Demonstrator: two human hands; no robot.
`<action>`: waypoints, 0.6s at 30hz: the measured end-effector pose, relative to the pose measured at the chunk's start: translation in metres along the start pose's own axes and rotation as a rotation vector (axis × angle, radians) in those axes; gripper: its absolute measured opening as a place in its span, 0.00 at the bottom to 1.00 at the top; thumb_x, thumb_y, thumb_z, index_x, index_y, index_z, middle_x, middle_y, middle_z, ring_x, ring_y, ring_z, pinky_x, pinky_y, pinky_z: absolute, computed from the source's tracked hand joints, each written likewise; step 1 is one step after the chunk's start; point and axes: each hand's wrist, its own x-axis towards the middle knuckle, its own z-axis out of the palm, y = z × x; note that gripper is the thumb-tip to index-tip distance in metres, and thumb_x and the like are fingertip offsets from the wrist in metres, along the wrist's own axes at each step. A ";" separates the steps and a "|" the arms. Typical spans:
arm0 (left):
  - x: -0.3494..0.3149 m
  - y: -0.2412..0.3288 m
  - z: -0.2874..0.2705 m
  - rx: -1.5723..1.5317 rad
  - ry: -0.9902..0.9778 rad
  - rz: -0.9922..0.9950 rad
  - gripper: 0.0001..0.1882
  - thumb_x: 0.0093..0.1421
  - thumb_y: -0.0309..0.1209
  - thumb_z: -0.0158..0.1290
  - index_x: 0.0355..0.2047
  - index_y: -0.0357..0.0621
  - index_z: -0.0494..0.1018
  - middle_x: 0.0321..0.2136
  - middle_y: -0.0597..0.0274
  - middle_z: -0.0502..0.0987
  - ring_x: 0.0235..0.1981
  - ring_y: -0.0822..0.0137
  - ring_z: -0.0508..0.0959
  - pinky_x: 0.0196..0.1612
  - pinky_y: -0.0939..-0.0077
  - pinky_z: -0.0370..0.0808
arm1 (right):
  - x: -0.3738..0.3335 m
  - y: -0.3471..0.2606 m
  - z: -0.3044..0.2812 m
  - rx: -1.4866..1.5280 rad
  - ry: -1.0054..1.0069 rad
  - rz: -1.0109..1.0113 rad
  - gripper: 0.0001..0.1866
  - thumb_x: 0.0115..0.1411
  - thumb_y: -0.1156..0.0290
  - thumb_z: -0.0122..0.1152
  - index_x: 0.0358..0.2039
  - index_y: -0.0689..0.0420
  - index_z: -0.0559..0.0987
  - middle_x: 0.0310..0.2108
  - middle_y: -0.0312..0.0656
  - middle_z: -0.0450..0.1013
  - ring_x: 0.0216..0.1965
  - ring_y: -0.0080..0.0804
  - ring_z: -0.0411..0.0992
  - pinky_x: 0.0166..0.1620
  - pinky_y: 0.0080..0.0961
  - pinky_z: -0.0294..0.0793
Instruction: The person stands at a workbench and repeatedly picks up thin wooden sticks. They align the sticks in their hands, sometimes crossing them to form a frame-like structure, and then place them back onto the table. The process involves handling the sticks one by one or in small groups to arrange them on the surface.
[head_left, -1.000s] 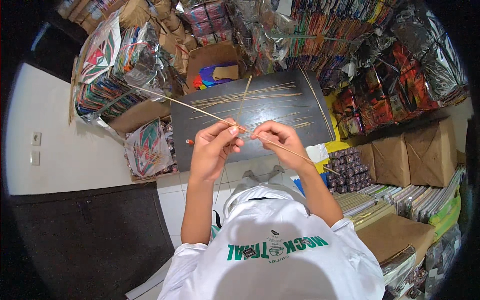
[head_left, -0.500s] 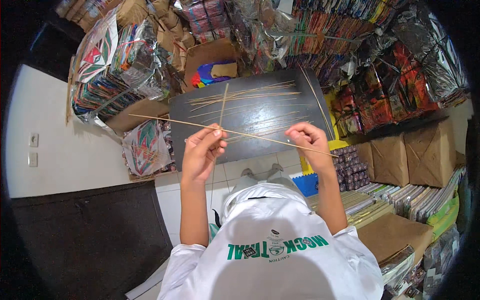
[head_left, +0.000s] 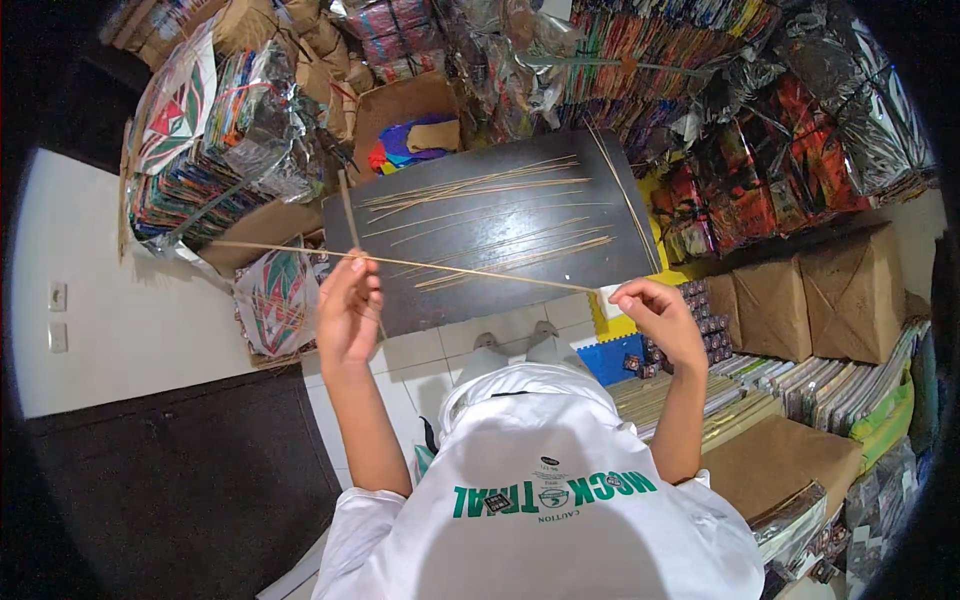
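My left hand (head_left: 348, 310) pinches two thin bamboo sticks where they cross, over the table's left side. The longer bamboo stick (head_left: 470, 271) runs nearly level from left to right, slightly tilted and bowed. Across it goes a flatter, wider-looking stick (head_left: 349, 212), which points away from me; its near part passes behind my left hand. At the long stick's right end, the thumb and fingertips of my right hand (head_left: 665, 318) are closed together at the tip. Several loose bamboo sticks (head_left: 480, 187) lie spread on the black table (head_left: 400, 312) beneath.
Bundles of folded coloured sheets (head_left: 190, 190) stand at the left, with more bundles (head_left: 650, 70) behind the table. An open carton (head_left: 395, 105) sits at the far edge. Brown wrapped packages (head_left: 850, 290) are at the right. A printed sheet (head_left: 275, 300) lies left of the table.
Both hands have moved apart, the left one leftward with the crossed sticks. My right hand has slid along the long stick to its right end.
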 end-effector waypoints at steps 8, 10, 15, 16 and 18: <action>0.001 0.030 -0.049 -0.097 0.079 0.126 0.06 0.66 0.28 0.53 0.40 0.39 0.75 0.33 0.63 0.80 0.31 0.77 0.78 0.30 0.87 0.77 | -0.018 0.006 -0.019 -0.016 0.066 0.108 0.08 0.64 0.69 0.61 0.36 0.60 0.82 0.28 0.28 0.73 0.28 0.12 0.65 0.30 0.15 0.63; 0.000 0.033 -0.056 -0.108 0.094 0.127 0.06 0.66 0.28 0.53 0.40 0.38 0.75 0.33 0.63 0.80 0.31 0.77 0.78 0.30 0.87 0.77 | -0.017 0.014 -0.025 -0.065 0.000 0.241 0.08 0.63 0.69 0.62 0.37 0.61 0.82 0.29 0.29 0.75 0.29 0.13 0.66 0.32 0.15 0.65; -0.004 0.025 -0.045 -0.049 0.105 0.113 0.07 0.65 0.28 0.53 0.40 0.38 0.75 0.34 0.62 0.80 0.30 0.77 0.78 0.30 0.85 0.76 | -0.011 0.068 -0.034 -0.316 -0.122 0.233 0.10 0.62 0.70 0.62 0.40 0.61 0.81 0.36 0.38 0.79 0.38 0.26 0.74 0.44 0.24 0.72; -0.005 0.021 -0.039 -0.025 0.123 0.106 0.07 0.65 0.28 0.54 0.40 0.38 0.75 0.34 0.62 0.80 0.30 0.77 0.78 0.30 0.85 0.76 | -0.008 0.071 -0.029 -0.389 -0.121 0.179 0.11 0.61 0.70 0.62 0.42 0.61 0.81 0.38 0.41 0.79 0.41 0.30 0.75 0.47 0.26 0.72; -0.009 0.014 -0.027 0.023 0.108 0.078 0.08 0.64 0.27 0.55 0.41 0.38 0.75 0.33 0.61 0.81 0.29 0.76 0.78 0.30 0.84 0.76 | -0.003 0.074 -0.022 -0.463 -0.082 0.085 0.13 0.61 0.70 0.61 0.45 0.60 0.80 0.42 0.45 0.79 0.47 0.38 0.75 0.53 0.30 0.71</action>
